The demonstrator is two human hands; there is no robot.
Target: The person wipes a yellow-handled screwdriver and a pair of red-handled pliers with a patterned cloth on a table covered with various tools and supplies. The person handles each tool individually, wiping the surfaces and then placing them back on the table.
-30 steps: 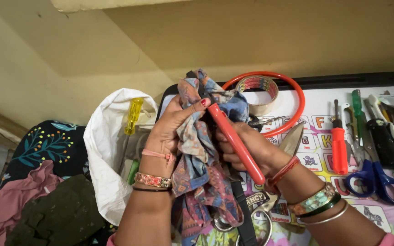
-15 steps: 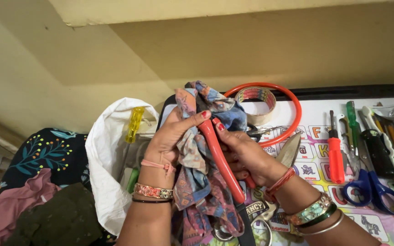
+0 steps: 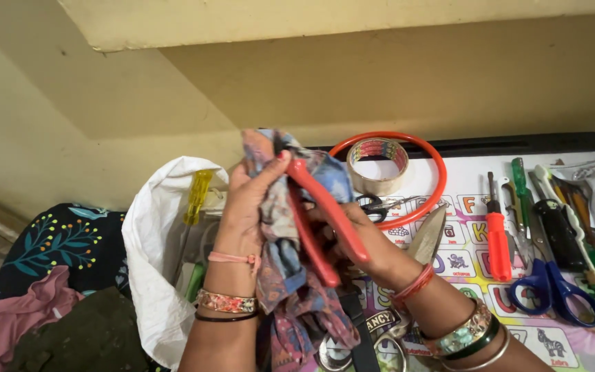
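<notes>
left hand (image 3: 246,200) clamps patterned cloth (image 3: 280,269) round the plier jaws, right hand (image 3: 366,241) grips the red handles (image 3: 325,213) angling down-right

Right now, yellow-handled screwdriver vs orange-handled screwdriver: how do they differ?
The yellow-handled screwdriver has a clear yellow handle; the orange-handled screwdriver has a solid orange one. The yellow one rests on the white cloth left of the left hand; the orange one lies on the alphabet mat, right of the right hand, among other tools. Neither is touched by a hand.
</notes>
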